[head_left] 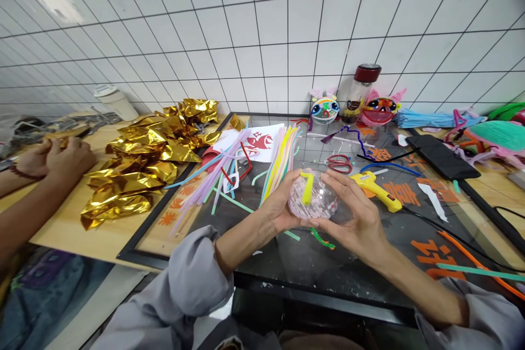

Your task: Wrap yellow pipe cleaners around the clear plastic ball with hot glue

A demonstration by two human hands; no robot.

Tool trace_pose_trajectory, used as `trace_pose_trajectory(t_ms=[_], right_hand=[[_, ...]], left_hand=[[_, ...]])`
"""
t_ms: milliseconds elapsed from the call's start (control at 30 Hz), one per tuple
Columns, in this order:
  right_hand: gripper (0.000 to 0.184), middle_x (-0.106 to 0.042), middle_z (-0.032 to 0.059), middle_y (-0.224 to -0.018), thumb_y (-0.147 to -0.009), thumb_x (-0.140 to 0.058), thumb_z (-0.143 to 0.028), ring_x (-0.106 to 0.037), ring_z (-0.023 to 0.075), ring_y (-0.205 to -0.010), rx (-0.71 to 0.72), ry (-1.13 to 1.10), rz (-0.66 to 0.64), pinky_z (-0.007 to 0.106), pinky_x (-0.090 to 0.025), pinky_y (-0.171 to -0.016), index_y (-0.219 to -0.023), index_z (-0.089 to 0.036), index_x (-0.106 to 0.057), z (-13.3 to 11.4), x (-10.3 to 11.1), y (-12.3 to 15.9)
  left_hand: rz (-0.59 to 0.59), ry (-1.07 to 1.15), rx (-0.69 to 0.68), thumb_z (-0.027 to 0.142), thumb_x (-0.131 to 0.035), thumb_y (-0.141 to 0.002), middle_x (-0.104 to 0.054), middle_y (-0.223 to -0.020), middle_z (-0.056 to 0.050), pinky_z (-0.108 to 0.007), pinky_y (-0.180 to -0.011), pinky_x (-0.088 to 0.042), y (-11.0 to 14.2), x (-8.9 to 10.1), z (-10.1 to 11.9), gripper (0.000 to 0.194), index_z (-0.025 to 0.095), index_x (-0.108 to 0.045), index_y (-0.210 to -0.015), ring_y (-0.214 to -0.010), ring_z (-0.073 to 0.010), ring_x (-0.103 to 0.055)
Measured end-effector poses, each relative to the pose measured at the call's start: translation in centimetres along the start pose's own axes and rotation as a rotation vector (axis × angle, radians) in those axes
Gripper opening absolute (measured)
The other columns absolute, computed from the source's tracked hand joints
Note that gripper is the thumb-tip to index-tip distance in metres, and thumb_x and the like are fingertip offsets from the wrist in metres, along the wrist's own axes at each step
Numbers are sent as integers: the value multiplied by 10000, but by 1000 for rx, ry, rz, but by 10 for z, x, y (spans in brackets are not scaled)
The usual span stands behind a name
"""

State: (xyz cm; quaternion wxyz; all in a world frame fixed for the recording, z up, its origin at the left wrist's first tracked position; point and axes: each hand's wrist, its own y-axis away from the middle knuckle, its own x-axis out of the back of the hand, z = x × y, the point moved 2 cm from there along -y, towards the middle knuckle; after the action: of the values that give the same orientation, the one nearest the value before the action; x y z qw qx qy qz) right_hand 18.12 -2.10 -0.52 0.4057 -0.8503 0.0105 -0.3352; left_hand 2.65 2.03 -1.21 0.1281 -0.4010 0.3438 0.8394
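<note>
Between my two hands is a clear round plastic ball [320,202] with a pale pinkish, streaky filling and a bent yellow strip [307,188] on its surface. My left hand [281,205] grips its left side, and my right hand [356,210] wraps the right side. The ball is just above the dark table panel. Right behind my right hand lies a yellow glue gun [379,191], its black cord running to the right. Red-handled scissors [339,163] rest beyond the ball. A small green twisted piece [322,239] lies below it.
Bundles of pastel pipe cleaners [281,161] and red glasses frames [241,167] lie left of centre. Gold foil bags [143,164] pile up near another person's hands [61,156]. Decorated animal-face balls [324,106] and a lidded glass bottle [361,93] stand by the wall. A black phone [443,156] lies right.
</note>
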Motion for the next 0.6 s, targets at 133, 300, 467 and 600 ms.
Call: trace_pose_trajectory(t_ms=[133, 300, 467, 600], right_hand=[[682, -579, 155, -1371, -795, -762, -465, -591, 312, -1243, 8, -8, -4, 511, -505, -1037, -1400, -258, -523, 0, 1, -1], [675, -585, 153, -1349, -786, -773, -455, -586, 308, -1240, 24, -8, -3, 494, -517, -1012, -1383, -258, -525, 0, 2, -1], [653, -582, 153, -1333, -785, -780, -421, -579, 300, -1235, 21, -13, -2, 468, -524, -994, -1363, -242, -532, 0, 2, -1], [636, -577, 143, -1299, -775, -789, -391, -577, 291, -1207, 23, -26, -2, 468, -523, -984, -1340, -243, -536, -2, 2, -3]], left_hand=[[1, 5, -22, 385, -618, -872, -748, -752, -39, -324, -667, -548, -2, 1, -2, 271, 146, -704, -966, -630, -193, -696], [8, 3, -9, 366, -617, -873, -745, -746, -37, -326, -633, -546, -1, 0, -1, 228, 154, -694, -908, -616, -196, -695], [-4, 13, -1, 357, -660, -843, -750, -782, -40, -387, -751, -567, 0, 0, -1, 210, 157, -690, -898, -675, -206, -703], [6, 1, 11, 353, -638, -853, -732, -734, -31, -341, -684, -554, 0, -2, -1, 211, 150, -685, -887, -618, -187, -683]])
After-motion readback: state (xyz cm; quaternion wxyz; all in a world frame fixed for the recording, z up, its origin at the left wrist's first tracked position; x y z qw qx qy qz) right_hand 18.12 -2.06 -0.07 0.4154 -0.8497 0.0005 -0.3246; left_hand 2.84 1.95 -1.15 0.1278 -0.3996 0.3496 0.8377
